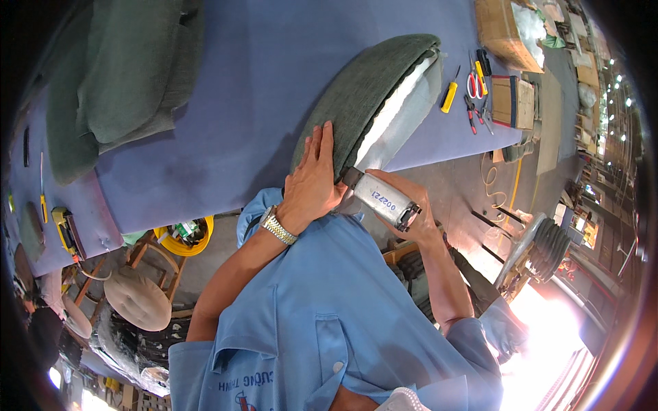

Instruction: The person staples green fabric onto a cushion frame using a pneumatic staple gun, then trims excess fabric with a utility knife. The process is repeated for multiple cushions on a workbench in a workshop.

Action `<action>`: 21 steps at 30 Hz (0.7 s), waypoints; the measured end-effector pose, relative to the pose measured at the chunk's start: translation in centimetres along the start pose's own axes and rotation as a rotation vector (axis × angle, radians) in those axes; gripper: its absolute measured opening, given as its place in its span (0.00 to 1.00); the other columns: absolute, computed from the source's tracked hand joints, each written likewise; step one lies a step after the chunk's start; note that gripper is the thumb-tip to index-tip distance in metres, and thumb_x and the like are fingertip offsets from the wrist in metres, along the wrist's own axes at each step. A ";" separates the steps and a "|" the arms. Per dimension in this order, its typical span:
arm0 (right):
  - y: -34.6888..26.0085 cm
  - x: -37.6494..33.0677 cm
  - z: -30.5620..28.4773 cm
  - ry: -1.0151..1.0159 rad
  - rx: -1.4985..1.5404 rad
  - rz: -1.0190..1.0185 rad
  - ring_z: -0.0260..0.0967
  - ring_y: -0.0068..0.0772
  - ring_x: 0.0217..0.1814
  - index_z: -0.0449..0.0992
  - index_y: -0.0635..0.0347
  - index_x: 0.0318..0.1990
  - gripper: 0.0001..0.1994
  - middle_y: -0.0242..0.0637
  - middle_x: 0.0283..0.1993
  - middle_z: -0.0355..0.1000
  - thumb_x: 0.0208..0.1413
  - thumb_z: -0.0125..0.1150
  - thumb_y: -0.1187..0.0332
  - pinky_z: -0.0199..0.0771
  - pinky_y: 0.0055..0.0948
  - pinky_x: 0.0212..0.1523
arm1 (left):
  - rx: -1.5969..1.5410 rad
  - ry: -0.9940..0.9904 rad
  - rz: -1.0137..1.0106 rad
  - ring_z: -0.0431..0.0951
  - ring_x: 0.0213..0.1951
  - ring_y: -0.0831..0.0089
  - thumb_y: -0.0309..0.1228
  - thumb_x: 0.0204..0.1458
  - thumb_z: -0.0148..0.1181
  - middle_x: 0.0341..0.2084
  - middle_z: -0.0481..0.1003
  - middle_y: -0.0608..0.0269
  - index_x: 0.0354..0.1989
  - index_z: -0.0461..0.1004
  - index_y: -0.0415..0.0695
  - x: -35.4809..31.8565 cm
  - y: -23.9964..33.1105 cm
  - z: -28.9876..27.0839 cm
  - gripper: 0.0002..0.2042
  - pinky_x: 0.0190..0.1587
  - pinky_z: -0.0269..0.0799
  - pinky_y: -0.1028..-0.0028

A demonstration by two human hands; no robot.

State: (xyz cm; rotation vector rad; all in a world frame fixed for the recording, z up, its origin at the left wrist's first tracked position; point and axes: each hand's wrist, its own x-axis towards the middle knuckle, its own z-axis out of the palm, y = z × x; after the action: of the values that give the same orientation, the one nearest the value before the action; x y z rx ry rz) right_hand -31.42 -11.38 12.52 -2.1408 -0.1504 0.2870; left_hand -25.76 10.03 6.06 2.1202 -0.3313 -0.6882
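Note:
A dark green upholstered cushion (363,89) lies tilted across the front edge of the blue-covered table, its long side toward my right showing white padding (394,109) and a pale lining. My left hand (312,181) rests flat on its near end, fingers stretched out over the fabric and thumb toward the edge. In my right hand (421,202) is a silver staple gun (385,198), its dark nose touching or very close to the cushion's near corner beside my left thumb. The grip and trigger are hidden behind the tool's body.
More green upholstered pieces (137,75) lie at the table's left. To the right are a yellow-handled screwdriver (449,97), red-handled scissors (472,85), pliers (470,113) and a cardboard box (504,34). A yellow bucket (207,241) and a round-seated stool (137,298) stand below left.

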 end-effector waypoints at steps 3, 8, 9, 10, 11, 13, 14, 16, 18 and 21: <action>-0.5 0.4 -0.2 -0.026 0.031 0.029 0.81 0.47 0.55 0.77 0.66 0.60 0.33 0.50 0.55 0.80 0.42 0.75 0.69 0.78 0.36 0.56 | 0.027 -0.020 -0.021 0.54 0.75 0.38 0.29 0.45 0.72 0.75 0.48 0.34 0.79 0.37 0.40 0.0 0.3 -0.1 0.56 0.66 0.70 0.51; -1.4 0.9 -0.4 -0.107 0.116 0.197 0.80 0.46 0.55 0.74 0.62 0.63 0.35 0.45 0.56 0.80 0.40 0.74 0.72 0.78 0.35 0.56 | 0.040 -0.071 -0.091 0.53 0.75 0.39 0.28 0.43 0.74 0.76 0.47 0.34 0.80 0.35 0.44 0.2 0.9 -0.1 0.59 0.65 0.70 0.46; -1.2 0.7 -0.1 -0.109 0.097 0.204 0.80 0.45 0.55 0.74 0.61 0.63 0.36 0.44 0.56 0.80 0.39 0.74 0.72 0.77 0.35 0.56 | 0.036 -0.084 -0.109 0.53 0.75 0.38 0.28 0.43 0.74 0.76 0.47 0.34 0.80 0.35 0.45 0.2 0.9 0.0 0.59 0.65 0.70 0.45; -0.9 0.7 0.0 -0.108 0.073 0.195 0.80 0.44 0.55 0.74 0.61 0.63 0.36 0.43 0.56 0.80 0.39 0.74 0.72 0.77 0.35 0.56 | 0.020 -0.075 -0.098 0.53 0.75 0.38 0.28 0.43 0.74 0.76 0.47 0.33 0.80 0.34 0.45 0.3 0.8 0.0 0.60 0.66 0.69 0.44; -0.6 0.8 0.1 -0.106 0.050 0.186 0.80 0.43 0.55 0.73 0.61 0.63 0.37 0.42 0.56 0.80 0.39 0.74 0.73 0.77 0.35 0.56 | 0.004 -0.067 -0.087 0.52 0.75 0.37 0.28 0.42 0.74 0.76 0.47 0.33 0.80 0.34 0.46 0.3 0.6 0.1 0.60 0.66 0.68 0.44; -0.4 1.0 -0.1 -0.086 0.157 0.150 0.80 0.42 0.56 0.74 0.61 0.63 0.36 0.44 0.57 0.80 0.39 0.74 0.72 0.77 0.35 0.56 | -0.023 -0.067 -0.046 0.50 0.76 0.37 0.30 0.42 0.76 0.76 0.46 0.32 0.80 0.33 0.47 0.4 0.1 0.0 0.62 0.68 0.65 0.44; -0.4 0.9 -0.1 -0.074 0.210 0.127 0.80 0.41 0.56 0.75 0.62 0.63 0.36 0.45 0.57 0.80 0.39 0.74 0.72 0.77 0.35 0.56 | -0.035 -0.076 -0.017 0.49 0.76 0.37 0.31 0.42 0.77 0.76 0.45 0.31 0.80 0.33 0.47 0.6 -0.1 -0.2 0.62 0.70 0.62 0.44; -0.2 0.4 0.1 -0.042 0.130 0.077 0.80 0.41 0.56 0.75 0.63 0.63 0.36 0.47 0.57 0.80 0.39 0.74 0.72 0.77 0.35 0.57 | -0.130 -0.118 0.059 0.47 0.77 0.40 0.33 0.42 0.78 0.76 0.44 0.31 0.80 0.33 0.46 0.8 -1.0 -0.7 0.63 0.73 0.56 0.49; 0.1 0.1 0.3 0.002 0.079 0.032 0.80 0.42 0.56 0.75 0.64 0.63 0.36 0.49 0.56 0.80 0.39 0.75 0.72 0.77 0.35 0.57 | -0.297 -0.188 0.153 0.46 0.78 0.44 0.34 0.42 0.78 0.77 0.44 0.33 0.80 0.34 0.43 0.9 -2.4 -1.8 0.62 0.77 0.48 0.56; 0.0 -0.3 0.9 0.038 0.057 0.003 0.81 0.43 0.55 0.76 0.65 0.63 0.36 0.50 0.55 0.80 0.39 0.75 0.73 0.77 0.35 0.57 | -0.420 -0.209 0.039 0.44 0.79 0.47 0.40 0.46 0.77 0.78 0.40 0.34 0.80 0.33 0.41 0.6 -4.5 -1.5 0.62 0.78 0.44 0.60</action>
State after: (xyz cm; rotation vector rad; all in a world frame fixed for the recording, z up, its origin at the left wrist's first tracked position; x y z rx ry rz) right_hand -31.97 -10.75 12.06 -2.0891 -0.1160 0.2492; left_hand -24.44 13.45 2.97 1.6448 -0.3093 -0.8750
